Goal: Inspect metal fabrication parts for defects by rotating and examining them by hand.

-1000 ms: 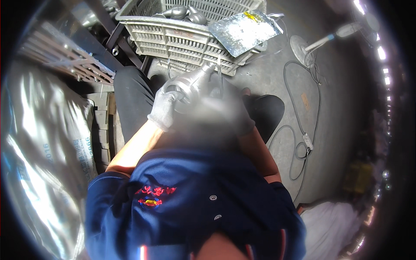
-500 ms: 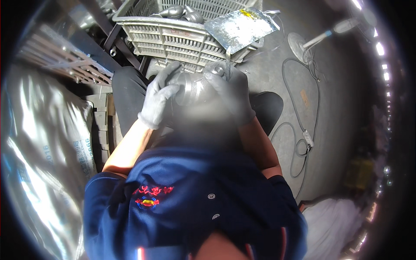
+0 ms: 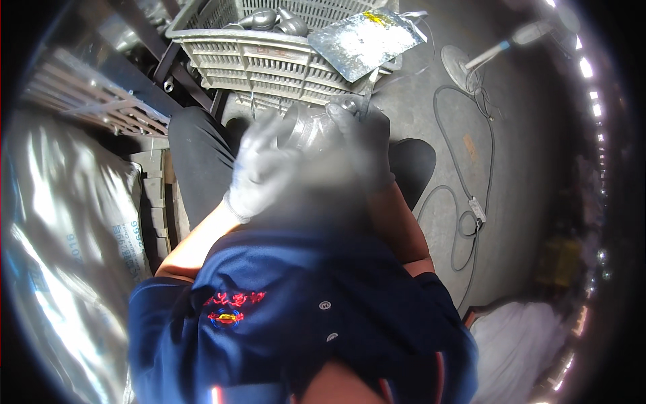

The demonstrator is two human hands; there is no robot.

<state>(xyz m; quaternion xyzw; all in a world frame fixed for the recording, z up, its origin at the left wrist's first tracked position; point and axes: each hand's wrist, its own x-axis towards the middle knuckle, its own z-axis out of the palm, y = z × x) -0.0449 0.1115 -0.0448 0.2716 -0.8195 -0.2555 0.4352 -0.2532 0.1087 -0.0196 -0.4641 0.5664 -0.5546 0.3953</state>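
Note:
In front of my lap is a grey, rounded part [image 3: 306,129], like a pipe fitting, with shiny bands. My right hand [image 3: 363,145], in a grey glove, is closed at its right side. A narrow knife-like blade [image 3: 368,91] sticks up from that hand, its tip pointing away from me. The lower side of the part fades into blur and shadow. My left hand [image 3: 262,168], gloved in light grey, is smeared by motion just left of and nearer than the part. Its fingers cannot be made out, nor whether they touch the part.
Beyond my hands stands a grey slatted plastic crate [image 3: 249,64] with several grey parts [image 3: 291,24] in it. A shiny flat bag [image 3: 363,44] lies over its right corner. White sacks [image 3: 74,249] lie left; a cable [image 3: 491,161] and a round-based stand [image 3: 461,67] are right.
My left hand has come off its grip around the part's left side and moved nearer my body, blurring. The right hand stays by the part, with the blade tilted slightly more to the right.

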